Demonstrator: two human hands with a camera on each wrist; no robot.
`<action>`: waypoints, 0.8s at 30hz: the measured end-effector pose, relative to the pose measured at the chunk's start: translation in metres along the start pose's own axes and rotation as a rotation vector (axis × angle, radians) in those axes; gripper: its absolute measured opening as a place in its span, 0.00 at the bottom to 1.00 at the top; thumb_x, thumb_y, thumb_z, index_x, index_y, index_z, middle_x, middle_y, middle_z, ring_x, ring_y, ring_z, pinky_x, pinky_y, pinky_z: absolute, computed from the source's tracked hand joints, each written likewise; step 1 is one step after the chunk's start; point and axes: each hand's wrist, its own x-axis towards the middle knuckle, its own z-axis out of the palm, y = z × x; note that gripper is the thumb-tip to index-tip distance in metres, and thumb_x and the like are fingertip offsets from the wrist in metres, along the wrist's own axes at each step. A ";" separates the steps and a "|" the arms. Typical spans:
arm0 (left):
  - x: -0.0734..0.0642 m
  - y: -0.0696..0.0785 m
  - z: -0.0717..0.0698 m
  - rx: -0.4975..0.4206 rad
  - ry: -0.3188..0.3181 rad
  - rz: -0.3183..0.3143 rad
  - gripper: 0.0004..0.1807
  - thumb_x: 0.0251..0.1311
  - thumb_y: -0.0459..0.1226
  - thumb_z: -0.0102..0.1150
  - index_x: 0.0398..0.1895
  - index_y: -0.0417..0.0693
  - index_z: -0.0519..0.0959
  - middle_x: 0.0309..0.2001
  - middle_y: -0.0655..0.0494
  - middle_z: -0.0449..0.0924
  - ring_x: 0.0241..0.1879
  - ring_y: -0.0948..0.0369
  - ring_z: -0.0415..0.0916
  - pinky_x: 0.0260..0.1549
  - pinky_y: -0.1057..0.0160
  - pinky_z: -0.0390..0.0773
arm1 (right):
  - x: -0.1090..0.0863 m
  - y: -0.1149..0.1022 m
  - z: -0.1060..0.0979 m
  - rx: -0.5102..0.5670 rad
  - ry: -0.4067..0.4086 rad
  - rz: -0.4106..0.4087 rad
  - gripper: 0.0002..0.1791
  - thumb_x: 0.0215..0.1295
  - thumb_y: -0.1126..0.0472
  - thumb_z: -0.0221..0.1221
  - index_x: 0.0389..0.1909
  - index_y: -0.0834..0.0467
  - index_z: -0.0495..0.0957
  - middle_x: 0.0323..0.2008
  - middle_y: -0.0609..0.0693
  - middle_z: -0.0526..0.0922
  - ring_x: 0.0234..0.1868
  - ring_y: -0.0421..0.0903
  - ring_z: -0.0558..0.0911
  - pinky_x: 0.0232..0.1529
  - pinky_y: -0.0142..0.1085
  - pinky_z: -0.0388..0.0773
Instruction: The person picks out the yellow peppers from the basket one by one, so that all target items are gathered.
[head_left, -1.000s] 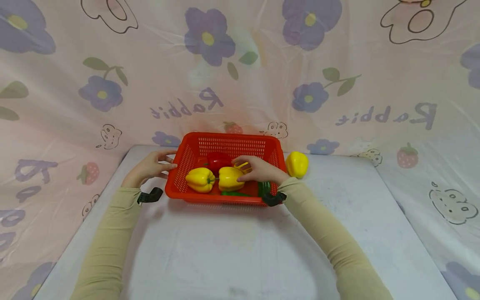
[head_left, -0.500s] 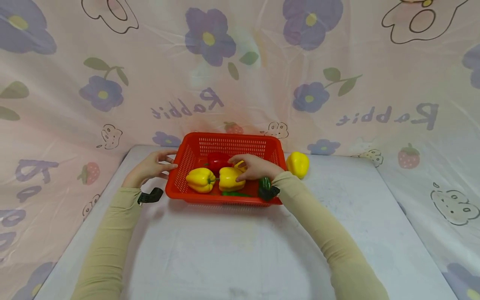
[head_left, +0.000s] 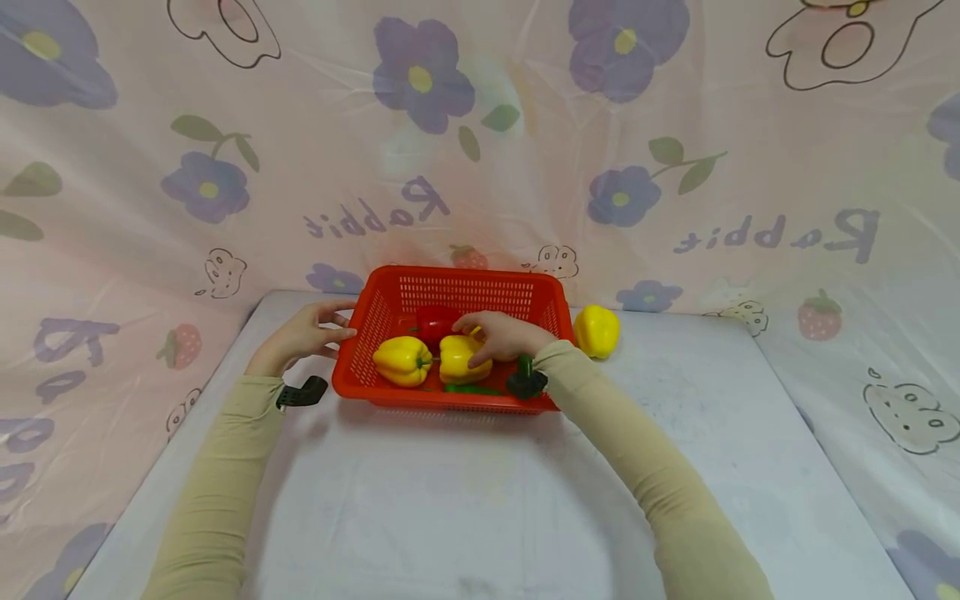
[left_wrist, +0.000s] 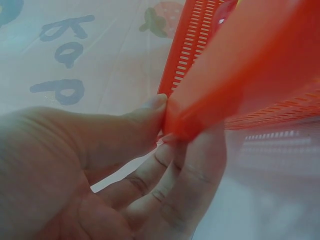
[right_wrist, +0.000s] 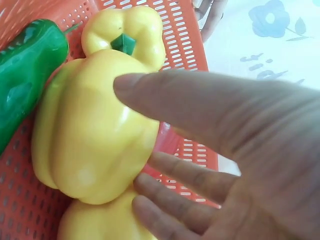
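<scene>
A red plastic basket (head_left: pixel 450 401) stands at the back of the table. My left hand (head_left: pixel 303 336) holds its left rim, thumb on one side and fingers on the other in the left wrist view. Inside the basket, my right hand (head_left: pixel 508 335) grips a yellow bell pepper (right_wrist: pixel 92 135), its thumb over the top and its fingertips at the side. Another yellow bell pepper (head_left: pixel 402 362) lies to its left, and a third yellow one (right_wrist: pixel 102 222) is partly hidden by the hand. Behind them sits a red pepper (head_left: pixel 435 322).
Along the basket's near side lies a long green pepper (head_left: pixel 471 389). A dark green pepper (head_left: pixel 524 366) is partly covered by the right wrist camera (head_left: pixel 527 384). Outside, right of the basket, stands a yellow bell pepper (head_left: pixel 597 332). A patterned curtain (head_left: pixel 525 150) hangs behind the table.
My right hand and forearm have shifted slightly left, with the wrist turning over the basket. The left hand keeps its place on the rim, and the peppers have not visibly moved.
</scene>
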 end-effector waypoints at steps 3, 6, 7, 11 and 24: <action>0.000 -0.001 0.000 0.000 -0.002 0.001 0.33 0.65 0.31 0.56 0.71 0.37 0.57 0.49 0.33 0.67 0.35 0.55 0.78 0.33 0.54 0.83 | 0.001 -0.001 0.001 -0.017 0.003 0.001 0.33 0.55 0.62 0.69 0.63 0.57 0.70 0.57 0.56 0.73 0.59 0.56 0.70 0.61 0.47 0.66; 0.000 -0.001 0.000 -0.001 -0.002 0.003 0.33 0.65 0.30 0.56 0.71 0.37 0.57 0.49 0.33 0.67 0.35 0.55 0.78 0.33 0.54 0.83 | 0.002 -0.002 0.002 -0.031 0.006 0.007 0.33 0.55 0.62 0.69 0.63 0.57 0.71 0.56 0.55 0.74 0.58 0.55 0.71 0.61 0.46 0.67; 0.000 -0.001 -0.001 -0.001 -0.002 0.004 0.32 0.65 0.30 0.56 0.71 0.37 0.57 0.49 0.33 0.67 0.35 0.55 0.78 0.33 0.54 0.83 | 0.002 -0.002 0.002 -0.034 0.007 0.011 0.33 0.55 0.62 0.69 0.63 0.57 0.71 0.55 0.54 0.74 0.58 0.55 0.71 0.61 0.46 0.67; 0.000 0.000 0.000 0.005 0.000 0.012 0.32 0.65 0.29 0.55 0.71 0.36 0.57 0.49 0.33 0.68 0.34 0.56 0.78 0.32 0.54 0.83 | 0.004 -0.002 0.002 -0.034 0.005 0.036 0.33 0.54 0.61 0.70 0.62 0.57 0.71 0.55 0.53 0.75 0.57 0.54 0.71 0.60 0.45 0.68; 0.001 -0.002 0.001 0.003 0.005 0.012 0.32 0.65 0.30 0.56 0.70 0.37 0.58 0.49 0.33 0.68 0.36 0.56 0.78 0.33 0.54 0.83 | 0.007 0.000 -0.001 0.034 -0.003 0.063 0.30 0.55 0.63 0.69 0.60 0.59 0.74 0.54 0.54 0.77 0.56 0.50 0.74 0.59 0.41 0.70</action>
